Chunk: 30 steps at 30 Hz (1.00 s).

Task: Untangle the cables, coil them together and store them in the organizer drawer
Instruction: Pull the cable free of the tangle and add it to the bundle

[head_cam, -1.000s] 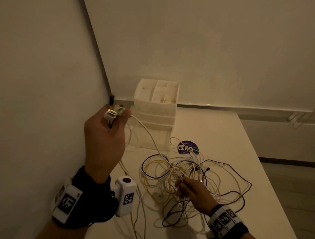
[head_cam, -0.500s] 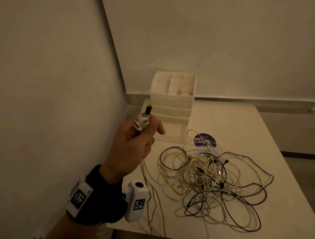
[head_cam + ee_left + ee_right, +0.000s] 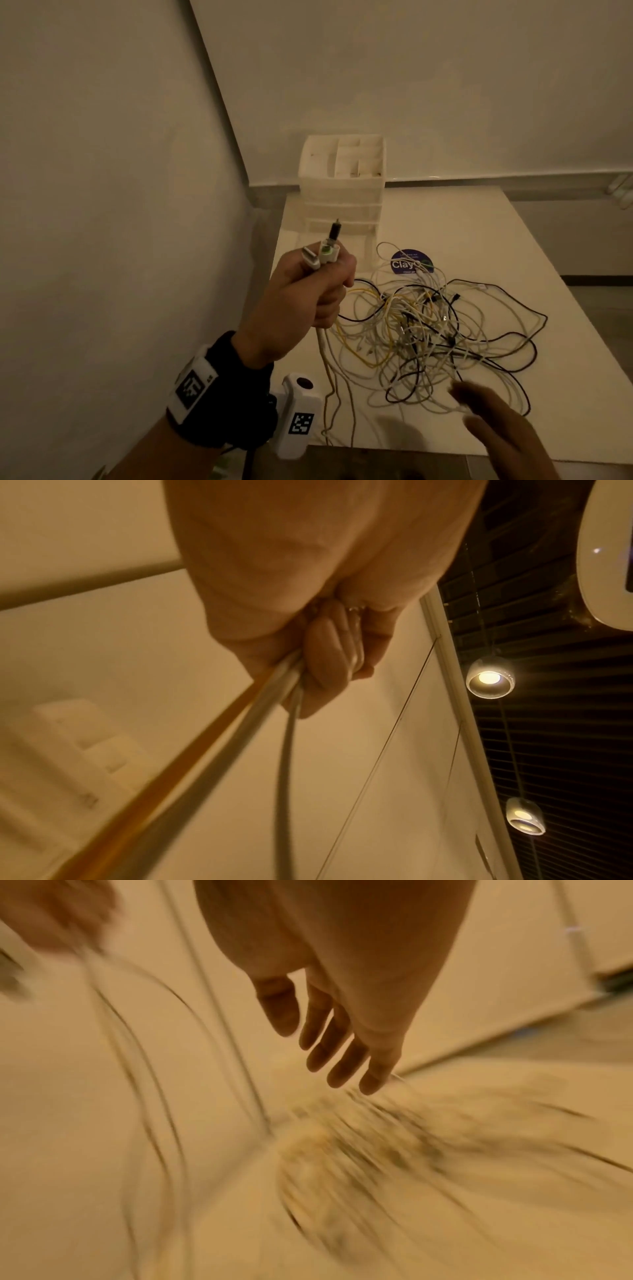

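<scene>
Back in view, the right hand (image 3: 503,425) hovers, fingers spread, above the tangled white, yellow and black cables (image 3: 428,329) on the white table (image 3: 462,222); the left hand (image 3: 301,301) still grips several cable plug ends (image 3: 82,257), near the white plastic drawer organizer (image 3: 342,185)

The scene is seen from above by the head view, facing forward and down at the surface (image 3: 445,219) in a wall corner, with the cables (image 3: 428,329) at middle distance. The left hand (image 3: 329,653) is looked along from the wrist, very near, tilted up toward wall and ceiling lamps. The right hand (image 3: 335,1042) is viewed closely from its wrist, facing down, heavily blurred. The cables are shared by all three views.
</scene>
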### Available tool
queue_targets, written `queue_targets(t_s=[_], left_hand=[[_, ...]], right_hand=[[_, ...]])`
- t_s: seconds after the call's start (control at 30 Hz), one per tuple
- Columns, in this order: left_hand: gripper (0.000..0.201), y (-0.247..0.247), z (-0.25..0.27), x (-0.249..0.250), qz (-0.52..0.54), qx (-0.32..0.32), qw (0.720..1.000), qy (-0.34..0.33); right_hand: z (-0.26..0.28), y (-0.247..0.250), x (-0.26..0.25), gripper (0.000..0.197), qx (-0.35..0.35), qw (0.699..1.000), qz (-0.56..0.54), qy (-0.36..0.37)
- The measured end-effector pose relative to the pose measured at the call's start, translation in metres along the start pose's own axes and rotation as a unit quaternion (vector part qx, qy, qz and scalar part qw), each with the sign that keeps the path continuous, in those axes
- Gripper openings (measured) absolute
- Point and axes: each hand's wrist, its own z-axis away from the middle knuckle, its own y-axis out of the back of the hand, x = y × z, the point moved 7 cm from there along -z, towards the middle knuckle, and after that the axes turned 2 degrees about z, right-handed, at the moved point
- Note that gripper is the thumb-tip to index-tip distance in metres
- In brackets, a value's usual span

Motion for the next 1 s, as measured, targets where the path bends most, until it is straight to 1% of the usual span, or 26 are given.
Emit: queue_targets(t_s=[0.03,0.1,0.13,0.17,0.2,0.23,0.27,0.33,0.4,0.5,0.57,0.63,0.73,0.83,0.87,0.9,0.97,1.0], left_hand=[[0.026,-0.006,0.002,-0.002,0.01,-0.009,1.0,0.005],[0.028,-0.012,0.004,-0.005,0.025,-0.014,1.0,0.011],[0.029,-0.016,0.005,-0.006,0.031,-0.016,0.999,0.011],[0.03,-0.019,0.007,-0.005,0.037,-0.017,0.999,0.011],[0.031,-0.021,0.009,-0.004,0.042,-0.015,0.999,0.013],[0.031,-0.022,0.011,-0.003,0.045,-0.012,0.999,0.014],[0.031,-0.022,0.013,-0.002,0.044,-0.011,0.999,0.01],[0.031,-0.019,0.018,0.002,0.029,-0.007,1.0,-0.005],[0.03,-0.011,0.025,0.002,0.014,0.006,1.0,-0.01],[0.03,-0.002,0.034,0.003,0.026,0.027,0.999,-0.018],[0.029,0.001,0.034,0.007,0.058,0.032,0.998,-0.023],[0.027,0.0,0.031,0.011,0.08,0.02,0.996,-0.036],[0.026,-0.011,0.023,0.006,0.095,-0.012,0.995,-0.035],[0.025,-0.02,0.014,-0.005,0.105,-0.025,0.994,-0.028],[0.025,-0.022,0.01,-0.007,0.106,-0.026,0.994,-0.026],[0.025,-0.024,0.006,-0.009,0.107,-0.025,0.994,-0.023],[0.025,-0.026,-0.002,-0.01,0.11,-0.025,0.993,-0.018],[0.025,-0.027,-0.005,-0.011,0.109,-0.026,0.994,-0.019]], right_hand=[[-0.007,-0.014,-0.028,0.04,-0.014,0.999,0.026,0.036],[-0.024,-0.053,-0.077,0.049,-0.094,0.99,0.017,0.103],[-0.029,-0.073,-0.097,0.053,-0.143,0.98,0.022,0.135],[-0.037,-0.091,-0.11,0.051,-0.179,0.97,0.042,0.159],[-0.039,-0.112,-0.118,0.041,-0.215,0.957,0.071,0.179],[-0.038,-0.136,-0.118,0.023,-0.247,0.947,0.088,0.185],[-0.038,-0.155,-0.107,0.019,-0.267,0.944,0.091,0.169],[-0.04,-0.176,-0.07,0.045,-0.277,0.952,0.076,0.104],[-0.037,-0.177,-0.032,0.055,-0.256,0.963,0.075,0.045],[-0.028,-0.165,0.017,0.057,-0.246,0.967,0.06,-0.024],[-0.026,-0.157,0.049,0.056,-0.254,0.958,0.118,-0.07],[-0.022,-0.15,0.077,0.057,-0.266,0.941,0.172,-0.117],[-0.012,-0.141,0.095,0.051,-0.294,0.919,0.212,-0.155],[-0.008,-0.13,0.102,0.049,-0.278,0.919,0.226,-0.167],[-0.008,-0.129,0.102,0.044,-0.291,0.918,0.227,-0.144],[-0.009,-0.126,0.101,0.036,-0.314,0.914,0.226,-0.122],[-0.01,-0.11,0.09,0.011,-0.338,0.916,0.187,-0.106],[-0.012,-0.098,0.086,0.021,-0.344,0.917,0.178,-0.094]])
